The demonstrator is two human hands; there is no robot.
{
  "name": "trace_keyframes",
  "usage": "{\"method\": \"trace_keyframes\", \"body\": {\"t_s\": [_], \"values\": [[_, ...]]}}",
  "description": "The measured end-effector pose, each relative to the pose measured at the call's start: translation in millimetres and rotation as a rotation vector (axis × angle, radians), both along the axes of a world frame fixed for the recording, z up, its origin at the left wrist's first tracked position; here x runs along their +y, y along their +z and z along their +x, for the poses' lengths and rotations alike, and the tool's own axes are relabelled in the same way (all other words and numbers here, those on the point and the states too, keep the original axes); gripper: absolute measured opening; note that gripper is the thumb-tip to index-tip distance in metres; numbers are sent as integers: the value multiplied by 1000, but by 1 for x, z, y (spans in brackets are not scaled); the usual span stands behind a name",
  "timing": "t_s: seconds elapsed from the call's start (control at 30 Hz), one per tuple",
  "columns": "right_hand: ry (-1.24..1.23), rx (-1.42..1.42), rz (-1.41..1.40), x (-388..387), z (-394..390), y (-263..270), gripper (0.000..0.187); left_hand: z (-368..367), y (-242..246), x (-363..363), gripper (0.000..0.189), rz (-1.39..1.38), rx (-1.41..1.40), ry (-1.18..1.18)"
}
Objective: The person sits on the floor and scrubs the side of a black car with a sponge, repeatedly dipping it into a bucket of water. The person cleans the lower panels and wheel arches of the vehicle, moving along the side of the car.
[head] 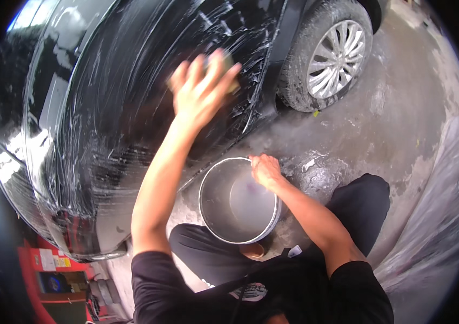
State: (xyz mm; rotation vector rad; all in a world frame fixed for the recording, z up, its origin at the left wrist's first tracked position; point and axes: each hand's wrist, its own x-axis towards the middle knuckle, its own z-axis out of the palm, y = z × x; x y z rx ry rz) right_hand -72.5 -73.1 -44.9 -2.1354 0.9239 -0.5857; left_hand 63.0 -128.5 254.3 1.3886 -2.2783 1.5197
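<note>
My left hand (203,91) lies spread over a yellowish block, perhaps a sponge (233,86), against the dark door of a car (144,93). The hand and block are blurred, and the palm side is hidden. Whitish wet streaks cover the door panels. My right hand (266,170) grips the rim of a round metal bucket (205,218), which stands between my bent legs at the foot of the car. Cloudy liquid (249,198) shows inside the bucket.
A car wheel (336,60) with a silver multi-spoke cover stands at the upper right on wet, stained concrete (399,101). Clear plastic sheeting (424,227) hangs or lies along the right. A red cabinet (33,263) with papers on it is at the lower left.
</note>
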Motion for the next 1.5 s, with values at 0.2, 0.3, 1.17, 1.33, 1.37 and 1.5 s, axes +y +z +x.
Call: {"method": "trace_keyframes", "body": {"t_s": [0.2,0.3,1.17,1.33,1.37,1.5], "values": [[42,44,55,8,-11,20,33,-20,35,-27,75,145,36,-40],[-6,88,53,-4,-9,-3,35,42,8,86,83,113,93,161],[-117,185,-30,43,-73,-14,34,2,-179,230,63,230,2905,-390],[-123,296,-175,66,-88,48,47,-17,-193,264,70,163,2892,-261],[-121,270,-279,74,-88,52,51,-13,-200,265,74,162,2907,-278],[225,-121,-122,118,-72,126,69,-10,-203,286,81,95,2880,-296]]}}
